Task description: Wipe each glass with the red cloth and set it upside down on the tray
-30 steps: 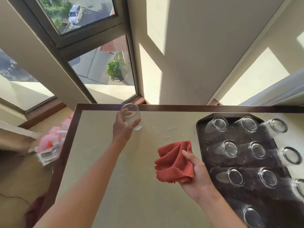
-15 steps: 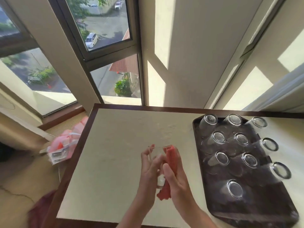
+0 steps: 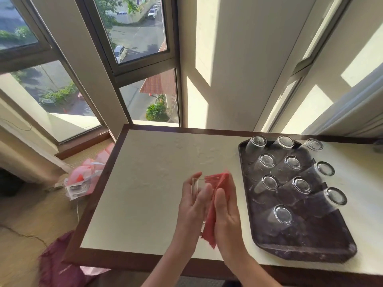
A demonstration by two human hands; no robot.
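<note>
A clear glass (image 3: pixel 195 186) stands upright in my left hand (image 3: pixel 191 206) above the middle of the table. My right hand (image 3: pixel 226 214) presses the red cloth (image 3: pixel 215 206) against the glass's right side; the cloth covers most of it and hangs below my palms. To the right lies a dark tray (image 3: pixel 306 250) with several clear glasses (image 3: pixel 279 214) set upside down in rows. The tray's near end is bare.
The cream table (image 3: pixel 145 183) has a dark wooden rim and stands against a wall and windows. Pink bags (image 3: pixel 83 181) lie on the floor to the left. A dark red cloth bag (image 3: pixel 60 266) sits at the table's near left corner.
My left hand brought the glass from the table's far side toward me. Both hands met and the red cloth now wraps the glass. The camera tilted up slightly.
</note>
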